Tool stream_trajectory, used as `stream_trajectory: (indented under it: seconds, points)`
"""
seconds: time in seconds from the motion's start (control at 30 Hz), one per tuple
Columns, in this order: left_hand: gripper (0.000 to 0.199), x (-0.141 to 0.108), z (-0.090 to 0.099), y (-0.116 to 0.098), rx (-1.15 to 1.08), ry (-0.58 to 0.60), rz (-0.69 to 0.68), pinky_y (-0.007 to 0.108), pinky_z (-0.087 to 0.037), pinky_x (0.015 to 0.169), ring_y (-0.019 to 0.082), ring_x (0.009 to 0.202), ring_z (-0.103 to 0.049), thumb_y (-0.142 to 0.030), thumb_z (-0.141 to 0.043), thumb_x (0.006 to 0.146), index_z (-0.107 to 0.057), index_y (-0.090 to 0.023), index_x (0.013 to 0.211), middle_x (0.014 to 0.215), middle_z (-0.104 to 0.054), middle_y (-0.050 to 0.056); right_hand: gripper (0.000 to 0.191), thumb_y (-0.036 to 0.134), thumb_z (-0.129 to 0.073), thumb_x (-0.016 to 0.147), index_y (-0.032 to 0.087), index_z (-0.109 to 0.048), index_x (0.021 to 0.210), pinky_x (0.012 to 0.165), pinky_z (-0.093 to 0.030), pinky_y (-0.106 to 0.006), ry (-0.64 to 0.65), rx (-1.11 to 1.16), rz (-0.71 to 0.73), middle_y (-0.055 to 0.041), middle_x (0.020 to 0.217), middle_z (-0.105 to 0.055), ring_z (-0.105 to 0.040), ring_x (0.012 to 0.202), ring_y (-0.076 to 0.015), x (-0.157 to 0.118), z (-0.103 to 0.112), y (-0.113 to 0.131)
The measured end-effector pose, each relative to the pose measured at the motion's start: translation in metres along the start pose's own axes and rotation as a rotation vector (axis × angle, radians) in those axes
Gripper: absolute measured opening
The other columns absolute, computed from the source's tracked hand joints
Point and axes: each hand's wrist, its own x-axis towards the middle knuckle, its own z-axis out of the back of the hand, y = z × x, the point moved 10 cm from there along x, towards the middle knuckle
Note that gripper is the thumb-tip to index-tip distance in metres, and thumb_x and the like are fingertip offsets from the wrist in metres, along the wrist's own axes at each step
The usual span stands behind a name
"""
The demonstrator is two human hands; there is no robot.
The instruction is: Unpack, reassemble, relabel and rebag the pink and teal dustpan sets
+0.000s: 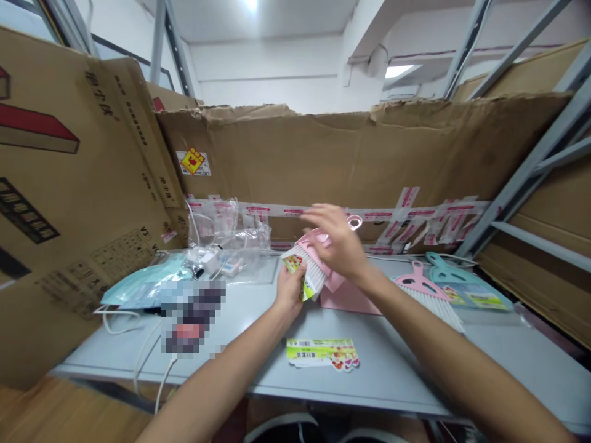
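A pink hand brush [315, 263] with white bristles is held tilted above the table. My left hand [290, 290] grips it at the bristle end, where a green and yellow printed card [306, 287] lies against the bristles. Over the brush's pink head is my right hand [340, 241], its fingers stretched out and slightly blurred; whether it touches the brush is unclear. Beneath the brush lies a pink dustpan [351, 299], partly hidden by my right arm. Several printed cards [322, 353] lie stacked near the table's front edge.
At right are another pink brush [422, 289] and a teal brush and dustpan set [475, 289]. At left lie bagged teal items [150, 280], clear plastic bags [231, 231], white cables [150, 351] and a pixelated object [196, 317]. Cardboard [323, 154] walls the grey table [258, 335].
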Motion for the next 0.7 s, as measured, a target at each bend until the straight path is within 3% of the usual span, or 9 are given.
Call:
stream_trajectory:
  seconds: [0.07,0.1,0.17,0.3,0.43,0.57,0.7]
  points:
    - [0.057,-0.002,0.002,0.000,-0.002,-0.047,-0.042,0.040,-0.062,0.099,0.025,0.104,-0.078,-0.035,-0.103,0.079,-0.072,-0.018,0.124,0.120,-0.081,0.010,0.027,0.031,-0.067,0.106,0.025,-0.077,0.131,0.124,-0.047,-0.058,-0.256,-0.098,-0.322,-0.0159,0.140,-0.069,-0.062,0.138,-0.0349,-0.036,0.057,-0.057]
    - [0.063,-0.004,0.002,0.000,0.003,-0.055,-0.060,0.039,-0.062,0.098,0.025,0.102,-0.079,-0.034,-0.107,0.071,-0.072,-0.019,0.120,0.116,-0.082,0.009,0.027,0.036,-0.071,0.103,0.022,-0.078,0.126,0.118,-0.053,-0.056,-0.292,-0.112,-0.456,-0.0184,0.141,-0.066,-0.064,0.134,-0.0354,-0.056,0.071,-0.081]
    - [0.067,-0.008,-0.005,0.002,0.028,-0.030,-0.078,0.039,-0.062,0.097,0.027,0.103,-0.080,-0.038,-0.109,0.065,-0.072,-0.019,0.117,0.115,-0.084,0.010,0.031,0.044,-0.076,0.098,0.020,-0.079,0.117,0.105,-0.060,-0.051,-0.227,-0.034,-0.620,-0.0195,0.136,-0.066,-0.071,0.115,-0.0322,-0.089,0.073,-0.119]
    - [0.064,-0.019,-0.018,0.009,0.167,0.068,-0.011,0.039,-0.062,0.093,0.029,0.098,-0.081,-0.039,-0.109,0.064,-0.074,-0.017,0.113,0.109,-0.085,0.013,0.039,0.055,-0.079,0.090,0.020,-0.080,0.108,0.098,-0.060,-0.046,-0.029,0.193,-0.779,-0.0132,0.118,-0.078,-0.073,0.099,-0.0276,-0.135,0.047,-0.161]
    - [0.048,-0.032,-0.037,0.006,0.379,0.301,0.106,0.034,-0.060,0.084,0.026,0.087,-0.079,-0.033,-0.107,0.069,-0.080,-0.013,0.104,0.104,-0.086,0.015,0.036,0.053,-0.081,0.082,0.019,-0.079,0.095,0.089,-0.058,-0.041,0.099,0.308,-0.848,-0.0098,0.103,-0.083,-0.074,0.092,-0.0262,-0.158,0.034,-0.184]
    - [0.032,-0.046,-0.047,-0.006,0.567,0.506,0.246,0.030,-0.057,0.073,0.022,0.075,-0.075,-0.032,-0.103,0.076,-0.085,-0.015,0.096,0.095,-0.085,0.012,0.031,0.050,-0.075,0.088,0.020,-0.078,0.094,0.079,-0.054,-0.036,0.248,0.253,-0.803,-0.0056,0.091,-0.081,-0.070,0.081,-0.0234,-0.164,0.024,-0.187]
    - [0.030,-0.041,-0.035,-0.027,0.744,0.500,0.269,0.031,-0.058,0.072,0.023,0.076,-0.075,-0.036,-0.102,0.076,-0.087,-0.016,0.091,0.094,-0.085,0.012,0.024,0.046,-0.074,0.095,0.022,-0.077,0.099,0.078,-0.052,-0.034,0.305,0.082,-0.720,-0.0041,0.091,-0.082,-0.071,0.080,-0.0229,-0.156,0.013,-0.174]
